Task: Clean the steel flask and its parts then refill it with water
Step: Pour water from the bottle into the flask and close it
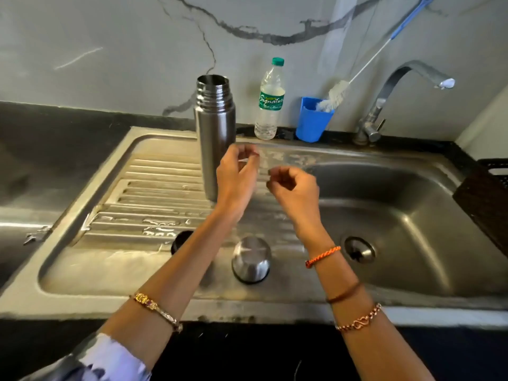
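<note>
The steel flask (215,133) stands upright and uncapped at the back of the wet drainboard. Just in front of it my left hand (236,177) and my right hand (294,188) are raised close together with fingers curled. They seem to pinch a thin, pale, see-through ring (261,165) stretched between them; it is blurred. The flask's steel cup lid (251,259) lies upside down near the front of the drainboard. A black stopper (180,240) sits to its left, half hidden by my left forearm.
A plastic water bottle (269,103) and a blue cup (313,119) holding a bottle brush (336,92) stand against the marble wall. The tap (406,86) arches over the sink basin (412,215), which has a drain (359,249). A dark basket (486,199) sits at the right edge.
</note>
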